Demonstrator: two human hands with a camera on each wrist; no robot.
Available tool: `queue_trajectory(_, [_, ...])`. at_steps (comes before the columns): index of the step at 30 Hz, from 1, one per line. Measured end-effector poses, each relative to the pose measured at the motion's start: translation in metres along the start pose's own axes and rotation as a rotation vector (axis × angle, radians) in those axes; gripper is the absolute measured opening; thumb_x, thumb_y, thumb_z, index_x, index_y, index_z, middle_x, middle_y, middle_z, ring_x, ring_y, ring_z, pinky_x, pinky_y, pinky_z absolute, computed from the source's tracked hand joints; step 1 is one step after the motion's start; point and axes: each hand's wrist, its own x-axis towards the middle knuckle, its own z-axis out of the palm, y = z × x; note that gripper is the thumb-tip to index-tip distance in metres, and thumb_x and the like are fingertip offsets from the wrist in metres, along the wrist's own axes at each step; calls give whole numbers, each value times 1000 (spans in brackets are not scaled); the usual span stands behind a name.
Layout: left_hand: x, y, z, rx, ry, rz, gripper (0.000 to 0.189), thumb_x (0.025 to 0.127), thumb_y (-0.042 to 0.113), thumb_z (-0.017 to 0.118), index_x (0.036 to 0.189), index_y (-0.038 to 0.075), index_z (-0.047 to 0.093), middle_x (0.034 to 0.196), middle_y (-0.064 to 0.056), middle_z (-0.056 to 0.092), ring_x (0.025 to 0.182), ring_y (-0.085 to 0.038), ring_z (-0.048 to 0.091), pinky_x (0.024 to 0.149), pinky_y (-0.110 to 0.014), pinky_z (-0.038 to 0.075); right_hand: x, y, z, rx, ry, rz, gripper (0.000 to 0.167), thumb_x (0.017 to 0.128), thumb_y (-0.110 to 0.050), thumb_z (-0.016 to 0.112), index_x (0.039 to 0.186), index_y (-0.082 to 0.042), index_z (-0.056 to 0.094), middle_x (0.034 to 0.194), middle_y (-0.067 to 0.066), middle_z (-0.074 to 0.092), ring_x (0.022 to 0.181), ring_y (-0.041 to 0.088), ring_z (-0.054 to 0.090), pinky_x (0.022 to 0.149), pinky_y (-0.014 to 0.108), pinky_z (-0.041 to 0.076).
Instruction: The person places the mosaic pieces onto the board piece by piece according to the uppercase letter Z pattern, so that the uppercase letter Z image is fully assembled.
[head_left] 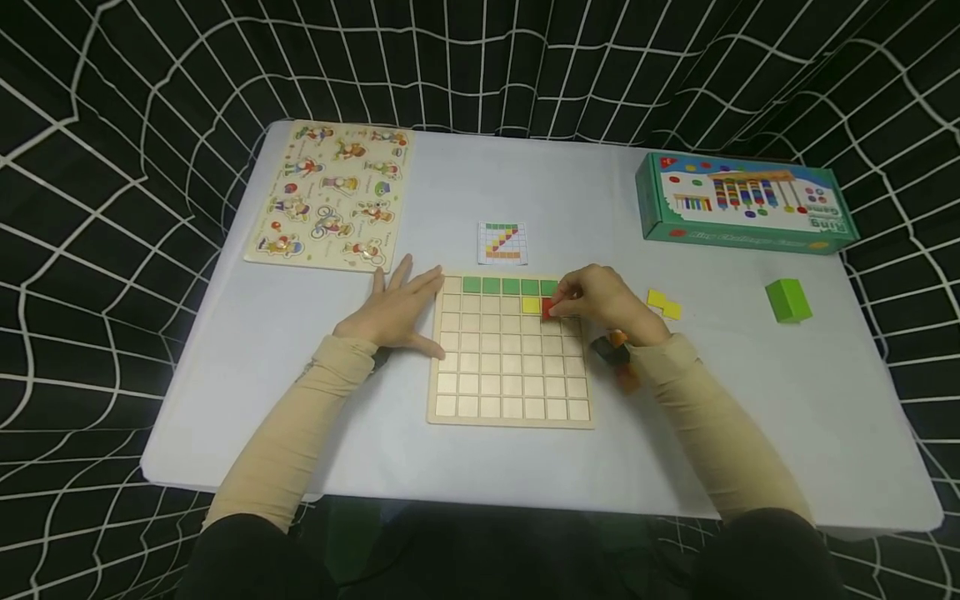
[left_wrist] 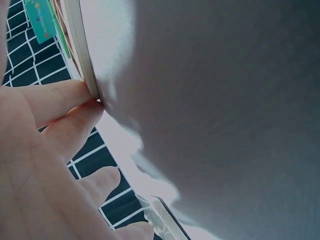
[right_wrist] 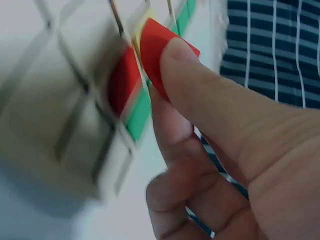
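My right hand (head_left: 603,298) pinches a red square tile (right_wrist: 159,50) between thumb and finger, tilted over the upper right of a wooden grid board (head_left: 480,383). A second red tile (right_wrist: 125,82) lies on the board beside a green tile (right_wrist: 139,115) in the right wrist view. Several green tiles (head_left: 510,286) fill cells along the top row, with a yellow tile (head_left: 530,305) below them. Spread out at the board's left side, my left hand (head_left: 390,312) touches its edge with thumb and finger; in the left wrist view fingertips (left_wrist: 87,92) meet that edge.
Beyond the board lies a pattern card (head_left: 502,243). Dark and orange pieces (head_left: 617,350) sit by the right forearm, yellow tiles (head_left: 663,304) farther right. A picture puzzle (head_left: 330,196) lies back left. A game box (head_left: 750,204) and green block (head_left: 788,300) stand at right.
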Motion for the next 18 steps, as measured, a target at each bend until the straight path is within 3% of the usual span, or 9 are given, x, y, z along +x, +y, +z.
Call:
queue_trajectory(6, [1, -1, 0, 4, 1, 5, 127, 72, 65, 83, 166, 8, 18, 177, -4, 8, 162, -45, -12, 121, -80, -5, 5, -12, 17, -24, -35, -37, 12, 86, -22, 84, 91, -11, 82, 97, 7, 82, 86, 16, 56, 77, 27, 40])
queue_trajectory(10, [0, -1, 0, -1, 4, 1, 127, 72, 64, 84, 166, 8, 19, 177, -4, 8, 162, -45, -12, 122, -80, -5, 7, -19, 22, -50, -16, -41, 14, 82, -26, 87, 87, -13, 83, 94, 5, 82, 83, 17, 55, 71, 28, 39])
queue_trajectory(18, [-1, -1, -1, -2, 4, 3, 126, 72, 63, 84, 165, 8, 19, 177, -4, 7, 161, -46, -12, 121, -80, -5, 8, -23, 26, -165, 23, -35, 18, 79, -34, 89, 86, -17, 86, 94, 2, 83, 87, 20, 60, 78, 36, 32])
